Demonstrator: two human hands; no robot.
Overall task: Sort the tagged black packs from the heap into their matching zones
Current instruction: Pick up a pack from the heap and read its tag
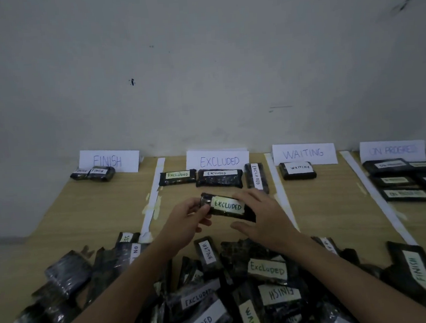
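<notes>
Two hands hold one black pack tagged EXCLUDED [227, 207] above the worktop [88, 202], just short of the EXCLUDED sign [218, 159] and over that sign's lane. The left hand [186, 222] pinches the pack's left end between thumb and fingers, so its grip is closed on the pack; the right hand [258, 218] lies over the pack's right end with fingers fairly straight and the thumb spread below, and whether it clamps or only steadies cannot be told. Three packs with the same tag [219, 177] already lie in a row right in front of the sign, between two white paper strips; the left strip [152, 198] separates this lane from the FINISH sign [109, 161], and the WAITING sign [304, 153] and ON PROGRESS sign [392, 150] stand to the right of it. Nearer the person than the sign, the heap [215, 287] lies with tags of all kinds showing. The pack looks light, wrapped in glossy film that probably crinkles and slides a little, with a soft but block-like body. It seems best held by its short ends or across its width, clear of the paper tag, which could peel or smudge. Setting it down flat, tag up, beside the three would suit the zone.
</notes>
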